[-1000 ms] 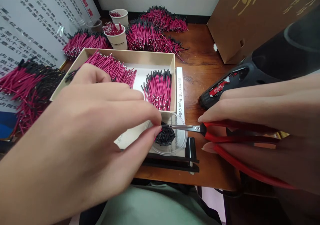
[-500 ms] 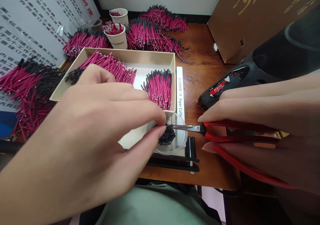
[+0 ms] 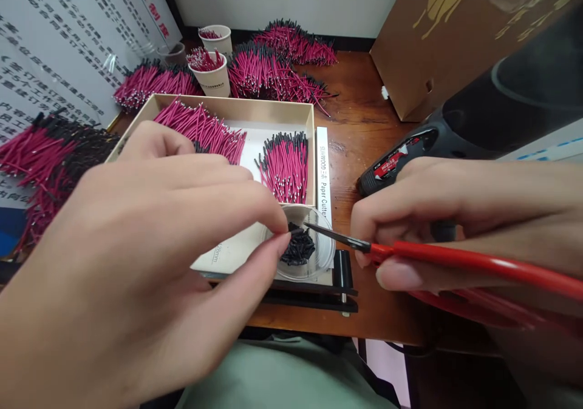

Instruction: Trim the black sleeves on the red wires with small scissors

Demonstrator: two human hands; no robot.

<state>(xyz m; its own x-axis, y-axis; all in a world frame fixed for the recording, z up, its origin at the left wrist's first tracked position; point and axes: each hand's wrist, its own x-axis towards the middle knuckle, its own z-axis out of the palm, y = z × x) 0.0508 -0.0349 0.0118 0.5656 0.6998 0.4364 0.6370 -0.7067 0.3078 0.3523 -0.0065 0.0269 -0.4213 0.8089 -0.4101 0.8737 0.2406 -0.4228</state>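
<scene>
Turning in our right hand (image 3: 460, 184), the red-handled scissors (image 3: 455, 258) have swung to a new angle: half a second ago their blades ran flat to our fingertips, and now the points stand just beside them with a small gap. We take this to mean that the blades are off the work at this moment and no cut is under way.

Our left hand (image 3: 155, 233) pinches a thin dark piece (image 3: 296, 232) between thumb and forefinger, its end poking out toward the scissor points; we cannot tell how much more lies hidden in the grip. The other left fingers curl loosely. On the right, thumb and forefinger close on the handle near the pivot, with the remaining fingers partly hidden, so we cannot tell which pass through the loops.

The dark piece is held above a clear round dish (image 3: 327, 248), where short black bits (image 3: 298, 251) lie heaped. Just beyond the dish sits a shallow box (image 3: 273, 108) with a neat bundle of black-tipped red wires (image 3: 286, 169) at its right end, apart from a looser pile (image 3: 209, 133) on its left
</scene>
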